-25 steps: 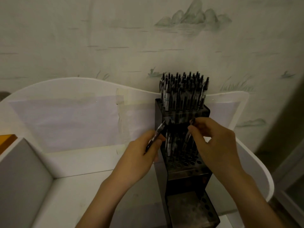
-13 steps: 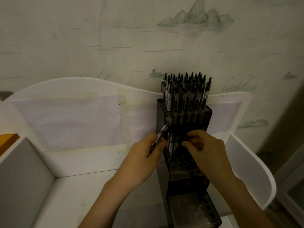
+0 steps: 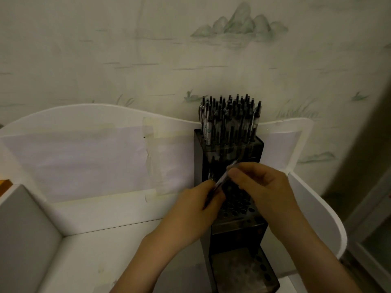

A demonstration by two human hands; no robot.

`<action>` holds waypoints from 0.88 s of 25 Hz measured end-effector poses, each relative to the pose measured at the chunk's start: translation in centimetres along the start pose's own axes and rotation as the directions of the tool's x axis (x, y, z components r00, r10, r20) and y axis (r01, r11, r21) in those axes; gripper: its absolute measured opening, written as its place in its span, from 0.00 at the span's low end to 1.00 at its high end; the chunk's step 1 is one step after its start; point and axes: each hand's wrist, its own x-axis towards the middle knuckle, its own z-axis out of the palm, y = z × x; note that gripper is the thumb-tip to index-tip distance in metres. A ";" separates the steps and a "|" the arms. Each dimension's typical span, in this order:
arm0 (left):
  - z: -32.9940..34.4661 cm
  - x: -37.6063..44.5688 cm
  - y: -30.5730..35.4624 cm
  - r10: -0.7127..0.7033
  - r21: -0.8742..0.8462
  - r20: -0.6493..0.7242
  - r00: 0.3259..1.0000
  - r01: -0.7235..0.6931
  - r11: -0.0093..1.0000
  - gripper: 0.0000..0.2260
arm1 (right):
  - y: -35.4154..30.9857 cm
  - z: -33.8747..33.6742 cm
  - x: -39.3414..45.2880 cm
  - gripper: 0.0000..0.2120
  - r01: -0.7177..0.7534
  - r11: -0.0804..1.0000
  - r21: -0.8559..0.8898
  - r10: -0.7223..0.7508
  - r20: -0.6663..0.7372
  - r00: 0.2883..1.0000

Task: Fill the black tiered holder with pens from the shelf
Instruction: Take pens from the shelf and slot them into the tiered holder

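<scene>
The black tiered holder (image 3: 237, 233) stands on the white shelf against the wall. Its top tier is packed with several dark pens (image 3: 229, 117). The middle tier shows a few pens at its back and open holes in front; the lowest tier shows only holes. Over the middle tier my left hand (image 3: 196, 210) grips a dark pen (image 3: 222, 178) by its lower end, slanted up to the right. My right hand (image 3: 262, 187) pinches the same pen near its upper end with thumb and fingertips.
The white shelf (image 3: 105, 250) has a curved back panel with taped paper (image 3: 84, 159), a grey divider (image 3: 23, 235) at the left and a rounded side panel (image 3: 317, 216) at the right. A painted wall rises behind. An orange edge (image 3: 4, 182) shows far left.
My right hand left the pens in the middle tier and came over to the pen in my left hand. Both hands now hold that pen, which has tilted further right.
</scene>
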 end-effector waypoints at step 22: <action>-1.6 -1.0 -2.2 0.122 0.519 -0.253 0.960 0.028 0.855 0.23 | 4.0 -1.6 0.8 0.07 0.136 0.835 -0.534 -0.209 -0.078 0.975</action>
